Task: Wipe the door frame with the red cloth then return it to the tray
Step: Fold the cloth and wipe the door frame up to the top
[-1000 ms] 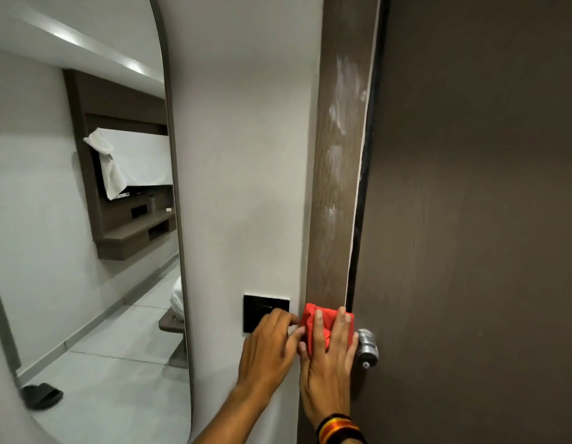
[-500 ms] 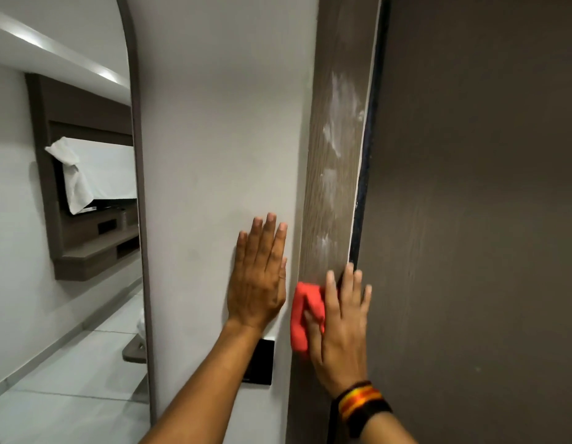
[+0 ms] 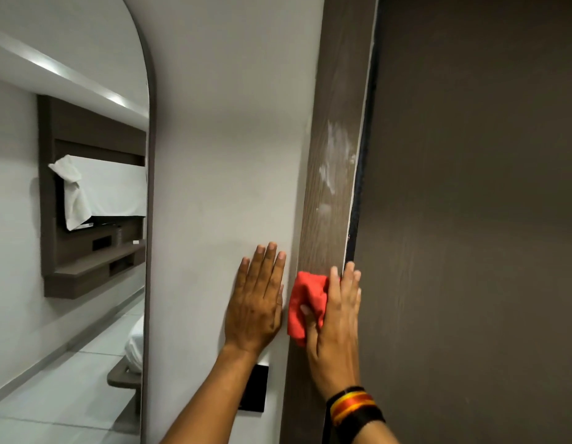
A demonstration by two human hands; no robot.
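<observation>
The brown wood-grain door frame (image 3: 334, 91) runs vertically between the white wall and the dark door (image 3: 470, 219). White smears (image 3: 334, 155) mark the frame above my hands. My right hand (image 3: 337, 322) presses the red cloth (image 3: 305, 302) flat against the frame, fingers pointing up, with the cloth showing to the left of the hand. My left hand (image 3: 257, 302) lies flat on the white wall beside the frame, fingers together, holding nothing. No tray is in view.
A black switch plate (image 3: 256, 392) sits on the wall below my left forearm. An arched mirror (image 3: 70, 251) at the left reflects a wall unit with a white cloth draped over a screen, and a tiled floor.
Both hands have moved up from the door-handle height. The right hand has slid the red cloth up the frame. The left hand went from the switch plate to lying flat on the wall.
</observation>
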